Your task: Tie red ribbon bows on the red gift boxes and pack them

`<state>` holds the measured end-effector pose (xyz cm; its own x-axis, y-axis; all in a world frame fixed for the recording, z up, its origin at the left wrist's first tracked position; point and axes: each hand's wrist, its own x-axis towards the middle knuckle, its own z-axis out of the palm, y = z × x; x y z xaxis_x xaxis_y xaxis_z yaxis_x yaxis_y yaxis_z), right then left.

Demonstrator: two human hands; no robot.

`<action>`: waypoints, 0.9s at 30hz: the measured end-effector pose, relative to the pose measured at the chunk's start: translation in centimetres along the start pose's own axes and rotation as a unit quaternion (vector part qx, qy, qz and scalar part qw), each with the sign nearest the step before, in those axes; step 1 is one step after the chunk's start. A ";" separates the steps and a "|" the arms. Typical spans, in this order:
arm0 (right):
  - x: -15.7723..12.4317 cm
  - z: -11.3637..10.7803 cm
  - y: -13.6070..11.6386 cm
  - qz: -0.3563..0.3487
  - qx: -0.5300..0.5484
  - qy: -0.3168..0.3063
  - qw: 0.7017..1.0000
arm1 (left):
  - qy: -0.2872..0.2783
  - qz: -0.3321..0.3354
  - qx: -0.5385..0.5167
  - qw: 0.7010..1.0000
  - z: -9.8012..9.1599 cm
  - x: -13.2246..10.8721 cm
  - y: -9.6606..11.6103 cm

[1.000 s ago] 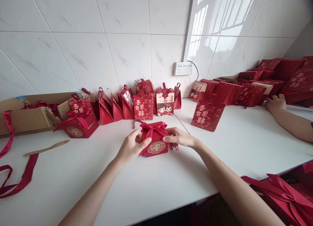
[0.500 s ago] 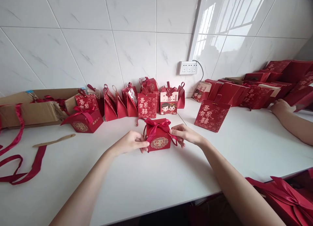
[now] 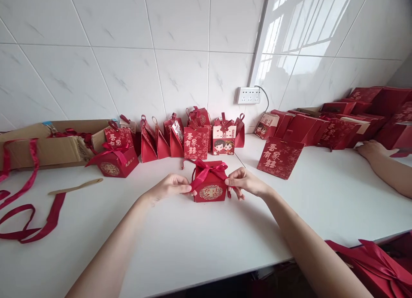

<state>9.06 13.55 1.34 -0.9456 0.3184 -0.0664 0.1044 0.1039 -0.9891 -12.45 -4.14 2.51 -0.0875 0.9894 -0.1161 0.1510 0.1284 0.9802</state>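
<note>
A small red gift box [image 3: 210, 192] with a round gold emblem stands on the white table, a red ribbon bow [image 3: 209, 170] across its top. On its left side, my left hand [image 3: 172, 185] pinches one ribbon tail between thumb and fingers. My right hand [image 3: 246, 181] is closed on the other tail at the box's right edge. Dark red cords hang down both sides of the box.
Red gift bags [image 3: 195, 142] line the tiled wall. A bowed box [image 3: 117, 161], a cardboard box [image 3: 61, 151], loose ribbon [image 3: 51, 220] and a tan strip [image 3: 75, 187] lie left. Right are a standing red card [image 3: 280, 157], stacked boxes [image 3: 304, 128] and another person's hand [image 3: 373, 148].
My left hand has drawn its ribbon tail a little outward to the left, off the emblem, which now shows fully. The view has tilted slightly upward.
</note>
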 end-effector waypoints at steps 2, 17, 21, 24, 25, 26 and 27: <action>0.1 -0.1 0.1 -0.025 0.048 0.004 0.999 | -0.005 0.014 -0.032 0.999 -0.3 0.0 -0.2; 0.3 -1.4 0.1 -0.113 0.251 0.091 0.957 | 0.157 0.071 -0.335 0.926 -0.9 0.0 0.3; 0.1 -2.0 0.1 -0.144 0.271 0.110 0.945 | 0.228 0.094 -0.360 0.900 -1.1 0.1 0.4; 0.0 -2.2 0.3 -0.164 0.283 0.126 0.937 | 0.262 0.107 -0.373 0.883 -1.1 0.2 0.4; 0.0 -2.2 0.4 -0.171 0.286 0.131 0.934 | 0.268 0.110 -0.382 0.877 -1.2 0.2 0.4; 0.0 -2.3 0.4 -0.178 0.289 0.136 0.931 | 0.272 0.114 -0.393 0.871 -1.2 0.1 0.5; -0.1 -2.4 0.5 -0.185 0.291 0.143 0.928 | 0.275 0.118 -0.403 0.865 -1.3 0.1 0.5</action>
<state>9.95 15.83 1.20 -0.7541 0.6086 0.2469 -0.4738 -0.2438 -0.8462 -13.62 -4.09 3.19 -0.6367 0.7708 -0.0214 -0.4874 -0.3807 0.7859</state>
